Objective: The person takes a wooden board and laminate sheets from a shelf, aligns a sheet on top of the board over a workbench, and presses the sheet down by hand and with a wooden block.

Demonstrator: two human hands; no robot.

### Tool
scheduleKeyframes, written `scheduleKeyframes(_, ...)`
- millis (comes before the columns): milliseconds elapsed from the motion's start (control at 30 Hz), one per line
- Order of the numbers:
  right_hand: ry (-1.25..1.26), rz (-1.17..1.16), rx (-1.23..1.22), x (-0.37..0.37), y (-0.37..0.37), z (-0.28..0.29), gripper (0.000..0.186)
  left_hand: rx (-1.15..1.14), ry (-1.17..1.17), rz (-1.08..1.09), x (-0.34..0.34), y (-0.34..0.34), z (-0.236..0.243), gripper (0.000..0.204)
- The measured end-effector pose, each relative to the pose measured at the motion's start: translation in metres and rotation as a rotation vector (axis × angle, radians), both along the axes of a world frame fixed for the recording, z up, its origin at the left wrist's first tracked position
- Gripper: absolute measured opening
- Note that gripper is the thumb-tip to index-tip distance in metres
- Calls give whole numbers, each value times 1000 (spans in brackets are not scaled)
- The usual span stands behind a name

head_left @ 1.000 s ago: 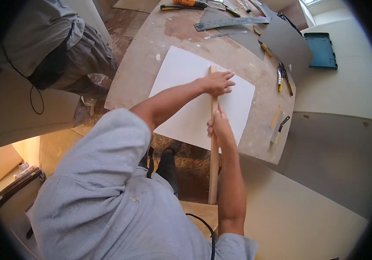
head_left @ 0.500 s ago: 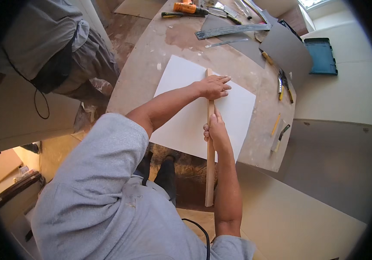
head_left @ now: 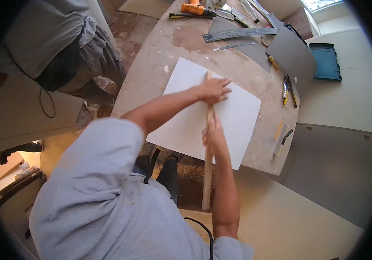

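Observation:
A long, narrow wooden strip [head_left: 208, 173] lies across a white sheet [head_left: 181, 117] and juts out past its near edge. My left hand [head_left: 215, 90] presses flat over the strip's far part, fingers stretched toward the right. Closer to me, my right hand [head_left: 214, 133] is closed around the same strip, thumb side up along it; some of its fingers are blurred or hidden. The sheet rests on the worktable [head_left: 151, 73], its near edge overhanging the table.
An orange drill [head_left: 196, 8], a metal ruler [head_left: 238, 34] and a grey sheet lie at the back. Pliers [head_left: 291, 91], a pencil [head_left: 279, 129] and a putty knife [head_left: 284, 141] lie on the right. Another person [head_left: 64, 47] stands at the left. A teal case [head_left: 325, 63] is at far right.
The view has shifted a little, so the table appears further right. Relative to the white sheet, the strip and both hands have moved slightly left. My holds look the same.

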State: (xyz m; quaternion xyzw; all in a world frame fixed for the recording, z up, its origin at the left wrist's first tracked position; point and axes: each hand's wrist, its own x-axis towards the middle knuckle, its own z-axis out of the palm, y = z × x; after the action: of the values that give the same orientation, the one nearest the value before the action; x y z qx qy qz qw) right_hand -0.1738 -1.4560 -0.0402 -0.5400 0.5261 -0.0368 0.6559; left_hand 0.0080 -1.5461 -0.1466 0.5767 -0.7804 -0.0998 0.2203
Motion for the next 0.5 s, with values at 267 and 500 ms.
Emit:
scheduleKeyframes(267,141,112,-15,-104,162,20,56,207,74,-51,-104,205,11,51)
scheduleKeyframes(500,153,102,-64,-30,75,5,51,90,48,2,-25,90,-3,49)
